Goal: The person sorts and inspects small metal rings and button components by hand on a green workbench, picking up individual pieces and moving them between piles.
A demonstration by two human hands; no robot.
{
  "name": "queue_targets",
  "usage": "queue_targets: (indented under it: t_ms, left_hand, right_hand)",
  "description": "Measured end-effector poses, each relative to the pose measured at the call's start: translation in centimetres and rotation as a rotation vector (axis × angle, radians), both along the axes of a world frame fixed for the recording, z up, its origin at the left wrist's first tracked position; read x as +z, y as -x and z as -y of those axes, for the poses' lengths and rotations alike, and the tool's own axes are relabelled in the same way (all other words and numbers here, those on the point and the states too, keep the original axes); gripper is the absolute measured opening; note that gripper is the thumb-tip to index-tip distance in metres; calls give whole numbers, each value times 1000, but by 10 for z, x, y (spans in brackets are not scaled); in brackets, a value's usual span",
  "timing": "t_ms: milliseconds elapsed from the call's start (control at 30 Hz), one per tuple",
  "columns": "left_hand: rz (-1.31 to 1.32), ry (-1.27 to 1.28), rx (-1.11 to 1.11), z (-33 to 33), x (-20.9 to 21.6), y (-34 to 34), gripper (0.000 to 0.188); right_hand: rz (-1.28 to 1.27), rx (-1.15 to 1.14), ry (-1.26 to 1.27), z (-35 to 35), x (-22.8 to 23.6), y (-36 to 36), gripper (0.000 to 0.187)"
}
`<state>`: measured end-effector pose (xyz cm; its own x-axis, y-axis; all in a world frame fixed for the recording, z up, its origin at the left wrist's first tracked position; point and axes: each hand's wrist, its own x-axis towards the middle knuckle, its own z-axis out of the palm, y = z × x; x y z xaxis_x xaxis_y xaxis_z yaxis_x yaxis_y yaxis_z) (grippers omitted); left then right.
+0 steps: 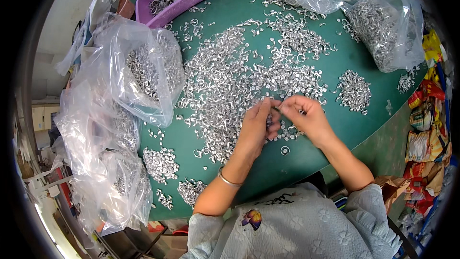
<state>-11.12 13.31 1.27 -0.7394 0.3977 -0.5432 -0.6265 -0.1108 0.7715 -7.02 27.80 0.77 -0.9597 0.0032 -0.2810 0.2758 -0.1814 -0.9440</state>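
**Spills and mix-ups are the risks here**

The right hand [306,116] pinches what looks like a small silver metal piece [278,109], too small to make out, against the curled left hand [258,125], whose grip I cannot tell. Both are over the near side of the broad heap of shiny silver metal pieces [215,81]. A slipped pinch could lose it among lookalikes; a sideways left forearm could scatter the small silver near-left pile [190,191].

Left hand [258,125] over metal parts [219,80]
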Motion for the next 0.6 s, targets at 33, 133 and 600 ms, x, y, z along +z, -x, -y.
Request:
queue_targets:
  t_ms: [33, 133, 600]
  left_hand:
    - [296, -140, -10, 1, 3, 1, 32]
    - [443, -194, 8, -1, -8, 1, 36]
    - [-1198, 1056, -360, -12, -20, 55, 20]
  right_hand:
    - [-56, 97, -218, 4, 10, -1, 15]
    - [-260, 224, -698, 7, 30, -6, 14]
    - [-404, 72, -1460, -6, -21, 28, 38]
